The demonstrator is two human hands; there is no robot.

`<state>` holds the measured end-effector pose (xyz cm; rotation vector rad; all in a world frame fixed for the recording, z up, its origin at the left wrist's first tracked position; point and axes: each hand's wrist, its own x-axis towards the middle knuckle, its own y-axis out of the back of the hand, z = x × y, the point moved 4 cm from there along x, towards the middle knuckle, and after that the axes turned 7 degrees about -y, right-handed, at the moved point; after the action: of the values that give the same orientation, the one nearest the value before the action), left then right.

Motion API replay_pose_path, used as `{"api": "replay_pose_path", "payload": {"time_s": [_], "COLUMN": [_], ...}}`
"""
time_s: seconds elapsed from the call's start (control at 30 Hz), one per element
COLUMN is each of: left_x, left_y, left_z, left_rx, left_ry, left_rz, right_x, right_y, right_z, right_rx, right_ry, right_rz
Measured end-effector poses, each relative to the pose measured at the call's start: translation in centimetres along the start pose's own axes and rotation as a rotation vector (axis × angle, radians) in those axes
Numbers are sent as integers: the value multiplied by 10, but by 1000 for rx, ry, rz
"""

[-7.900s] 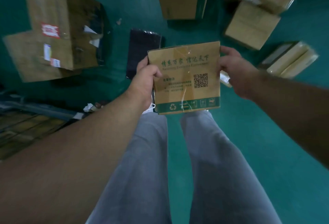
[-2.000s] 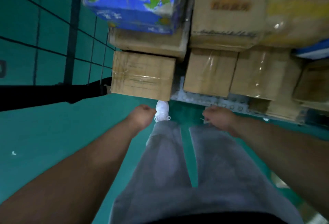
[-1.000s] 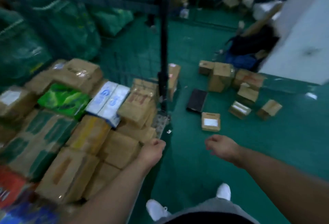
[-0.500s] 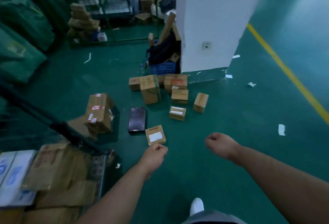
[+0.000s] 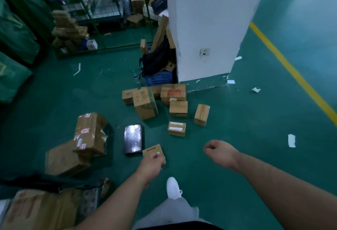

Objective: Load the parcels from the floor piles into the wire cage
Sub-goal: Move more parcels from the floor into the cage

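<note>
Bare green floor [image 5: 246, 156] lies open on the right, out to the yellow line [image 5: 291, 69]. The white pillar [image 5: 209, 29] blocks the far middle, cardboard parcels [image 5: 145, 104] clustered at its foot. Near left, 2 stacked boxes [image 5: 89, 134] and a black parcel [image 5: 133, 139] obstruct.

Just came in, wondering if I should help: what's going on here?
A person faces parcels on the green floor, carrying nothing: the left hand and right hand are curled and empty. Brown cardboard boxes lie near the white pillar, with a flat black wrapped parcel and a small brown labelled box closer. The dark wire cage at lower left holds cartons.
</note>
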<state>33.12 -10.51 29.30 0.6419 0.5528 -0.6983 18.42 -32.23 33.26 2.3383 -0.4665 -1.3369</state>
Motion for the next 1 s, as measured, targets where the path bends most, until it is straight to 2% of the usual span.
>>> {"api": "replay_pose_path", "payload": {"time_s": [0.2, 0.33, 0.6, 0.73, 0.87, 1.0], "left_x": [81, 130, 222, 268, 308, 334], "left_y": [26, 35, 8, 12, 33, 56], "left_z": [92, 149, 200, 239, 283, 293], "left_rx": [37, 62, 118, 149, 139, 55], "left_ry": [-78, -109, -13, 38, 21, 77], "left_rz": [-107, -84, -149, -93, -3, 44], "right_x": [40, 76, 189, 259, 331, 383], "right_y": [59, 92, 152, 193, 227, 243], "right_z": [-45, -63, -82, -110, -148, -203], "right_rx": [3, 60, 9, -55, -236, -352], "right_ry": [-39, -73, -130, -97, -66, -37], "right_rz": [101, 145, 67, -13, -79, -129]}}
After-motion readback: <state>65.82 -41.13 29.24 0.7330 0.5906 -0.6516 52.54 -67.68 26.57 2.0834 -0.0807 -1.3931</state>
